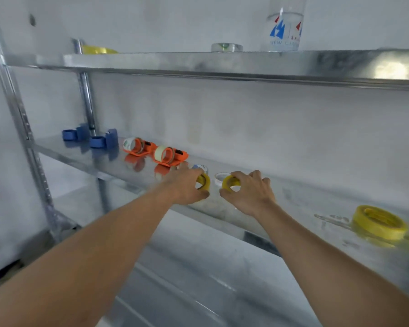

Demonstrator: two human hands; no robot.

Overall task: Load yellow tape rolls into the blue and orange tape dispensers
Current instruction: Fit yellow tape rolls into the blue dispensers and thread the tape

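On the middle metal shelf (pixel 316 201), my left hand (pixel 187 185) grips a small yellow tape roll (pixel 204 181). Just to its right, my right hand (pixel 250 192) grips a second small yellow roll (pixel 230 181). Two blue dispensers (pixel 72 134) (pixel 104 140) stand at the shelf's far left with nothing in them. Two orange dispensers (pixel 139 146) (pixel 170 155) sit beside them, each holding a pale roll. A larger yellow tape roll (pixel 379 221) lies at the right.
A white ring (pixel 220 177) and a pale roll (pixel 202 167) lie behind my hands. The upper shelf (pixel 222 61) carries a clear bottle (pixel 285 27), a clear tape roll (pixel 227 47) and a yellow roll (pixel 97 49). A lower shelf sits beneath. Shelf posts stand at left.
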